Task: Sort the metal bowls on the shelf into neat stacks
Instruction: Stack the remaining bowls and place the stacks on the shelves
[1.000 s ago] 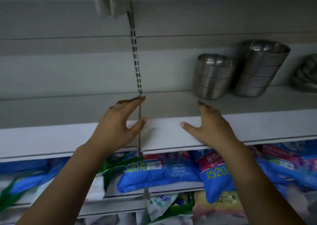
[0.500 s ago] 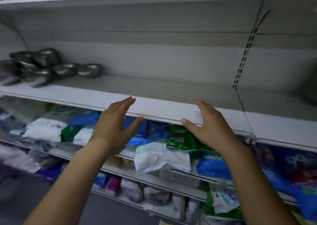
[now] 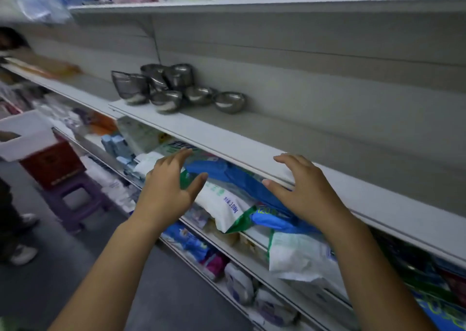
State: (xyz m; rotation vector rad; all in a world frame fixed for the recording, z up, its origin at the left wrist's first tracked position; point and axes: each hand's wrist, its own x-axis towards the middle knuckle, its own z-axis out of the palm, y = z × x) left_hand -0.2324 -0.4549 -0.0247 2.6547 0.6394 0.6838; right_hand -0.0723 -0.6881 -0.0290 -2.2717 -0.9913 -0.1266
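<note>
A cluster of metal bowls sits on the grey shelf (image 3: pixel 252 139) at the upper left. Three single bowls stand in a row at the front, the rightmost bowl (image 3: pixel 230 101) beside the middle one (image 3: pixel 199 95) and the left one (image 3: pixel 166 101). Behind them stand a short stack (image 3: pixel 180 74) and a tilted mesh-patterned bowl (image 3: pixel 131 86). My left hand (image 3: pixel 169 192) hovers with fingers spread, empty, below the shelf edge. My right hand (image 3: pixel 302 189) is also spread and empty, its fingertips at the shelf's front lip. Both hands are well to the right of the bowls.
Bagged goods in blue, white and green (image 3: pixel 227 199) fill the shelves below. A purple stool (image 3: pixel 75 199) with a red box (image 3: pixel 53 164) stands in the aisle at left, beside a person's shoes (image 3: pixel 22 253). Packaged items line the top shelf.
The view has swung left along the shelf: the two neat stacks on the right left the frame and the loose bowls came in at upper left. Both hands stayed spread and empty.
</note>
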